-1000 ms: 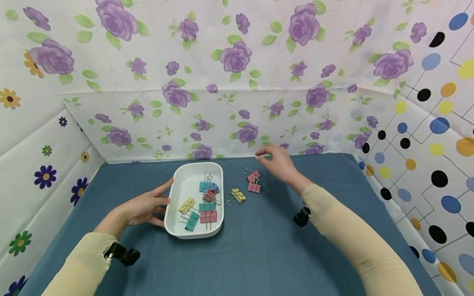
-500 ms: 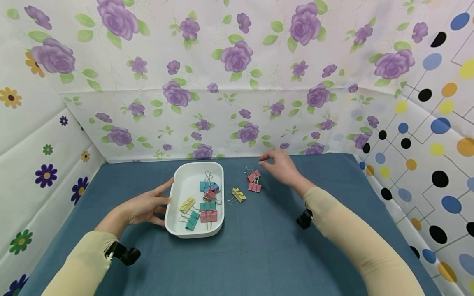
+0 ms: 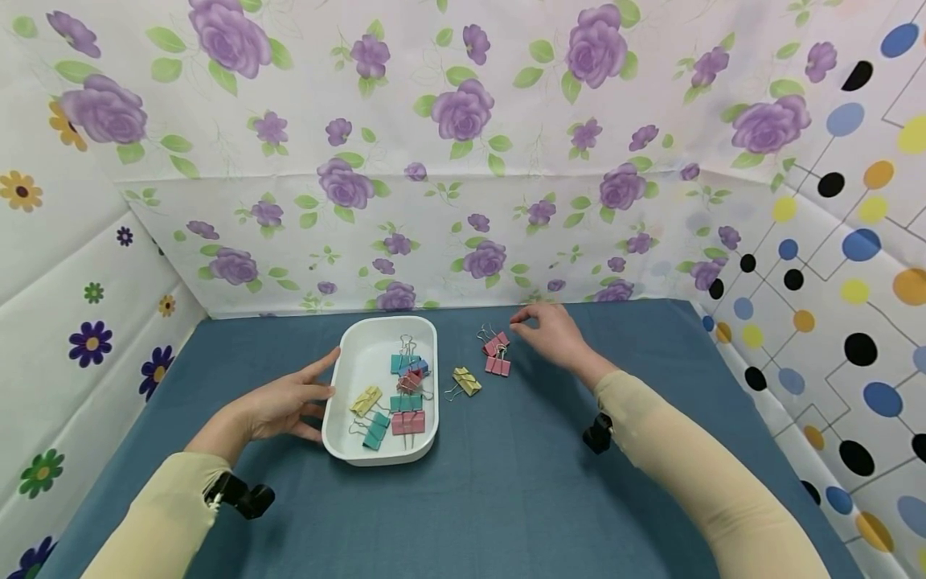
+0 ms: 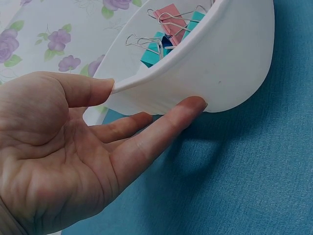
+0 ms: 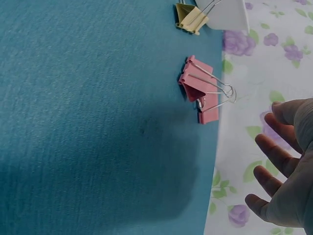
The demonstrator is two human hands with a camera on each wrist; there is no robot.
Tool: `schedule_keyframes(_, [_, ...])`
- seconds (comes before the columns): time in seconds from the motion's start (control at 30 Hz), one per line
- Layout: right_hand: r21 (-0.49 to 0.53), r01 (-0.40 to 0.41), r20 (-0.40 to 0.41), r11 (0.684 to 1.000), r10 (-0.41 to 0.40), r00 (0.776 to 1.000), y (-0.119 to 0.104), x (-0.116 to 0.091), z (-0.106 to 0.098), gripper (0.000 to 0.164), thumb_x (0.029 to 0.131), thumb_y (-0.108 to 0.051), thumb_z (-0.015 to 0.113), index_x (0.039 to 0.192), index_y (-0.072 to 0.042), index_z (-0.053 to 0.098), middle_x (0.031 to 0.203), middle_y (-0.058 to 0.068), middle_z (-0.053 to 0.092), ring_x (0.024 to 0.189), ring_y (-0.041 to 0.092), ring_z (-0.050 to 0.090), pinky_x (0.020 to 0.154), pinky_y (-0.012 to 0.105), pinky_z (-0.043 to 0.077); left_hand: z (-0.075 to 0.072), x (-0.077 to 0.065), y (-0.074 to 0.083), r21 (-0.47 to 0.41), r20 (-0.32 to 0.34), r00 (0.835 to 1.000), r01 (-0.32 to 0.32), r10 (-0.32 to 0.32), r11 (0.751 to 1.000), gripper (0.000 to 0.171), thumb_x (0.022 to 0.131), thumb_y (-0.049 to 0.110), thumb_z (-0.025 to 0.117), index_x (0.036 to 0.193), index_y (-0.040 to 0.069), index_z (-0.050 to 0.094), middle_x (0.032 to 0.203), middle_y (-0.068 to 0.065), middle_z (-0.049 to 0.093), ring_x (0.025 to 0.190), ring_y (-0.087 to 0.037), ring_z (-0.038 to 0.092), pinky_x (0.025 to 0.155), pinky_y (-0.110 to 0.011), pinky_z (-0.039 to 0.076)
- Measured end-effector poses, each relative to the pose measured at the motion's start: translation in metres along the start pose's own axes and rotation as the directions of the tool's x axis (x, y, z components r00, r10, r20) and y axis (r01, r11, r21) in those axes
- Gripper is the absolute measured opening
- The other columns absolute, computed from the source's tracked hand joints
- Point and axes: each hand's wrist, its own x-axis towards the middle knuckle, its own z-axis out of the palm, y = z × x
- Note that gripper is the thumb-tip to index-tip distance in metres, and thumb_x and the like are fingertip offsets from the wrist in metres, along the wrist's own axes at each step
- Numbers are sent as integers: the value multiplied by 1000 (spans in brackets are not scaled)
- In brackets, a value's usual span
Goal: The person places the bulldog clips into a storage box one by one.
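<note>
My left hand (image 3: 285,402) rests its thumb tip at the rim and its fingertips against the outer left wall of a white tray (image 3: 340,438). Its fingers are fairly straight, as the left wrist view shows. Inside the tray lie several binder clips, among them a yellow one (image 3: 365,401), a teal one (image 3: 374,432) and a pink one (image 3: 408,423). My right hand (image 3: 553,334) holds nothing and hovers just right of two pink binder clips (image 5: 198,78), its fingers loosely bent and apart. A yellow binder clip (image 3: 466,382) lies between the tray and the pink pair.
A blue cloth (image 3: 506,498) covers the table. Behind it rises a white floral sheet (image 3: 434,225), close past the right hand. Patterned sheets stand at the left and at the right, the latter a dotted sheet (image 3: 825,322).
My right hand has moved slightly right and down, toward the table beside the pink binder clips. The left hand, the tray and the clips have stayed put.
</note>
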Motion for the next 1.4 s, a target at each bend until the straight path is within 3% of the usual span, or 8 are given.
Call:
schedule_keyframes(0.23, [-11,-25,13,1000,25,1000,3,-2,3,21,91,-37,59,104,-23,70,115,-3,58,118,26,41,93,49,37,0,-1,1,-1,9,1000,-3,3,1000,74,95,28,54,143,54,4,151,-19,11,116,-40,48,78,-56,48])
schedule_keyframes(0.43, [-19,-35,26,999,35,999,7,-4,5,21,91,-39,59,103,-25,69,115,-3,58,119,28,40,92,49,37,1,-2,1,-1,8,1000,-2,2,1000,69,99,23,47,143,54,3,150,-21,13,116,-40,48,77,-56,48])
schedule_keyframes(1.1, [-43,-60,60,997,63,996,9,-8,16,19,89,-39,61,96,-25,71,109,-3,58,109,25,44,92,47,37,1,-2,-1,4,-4,1000,-9,9,1000,67,100,21,44,143,53,4,151,-20,11,116,-40,48,77,-56,49])
schedule_keyframes(1.4, [-84,-67,86,994,74,994,11,-3,23,16,90,-38,61,95,-27,71,104,-4,60,99,23,47,83,44,41,1,-2,0,0,-3,1000,-9,9,1000,76,93,29,56,143,53,5,151,-20,12,116,-40,48,77,-56,49])
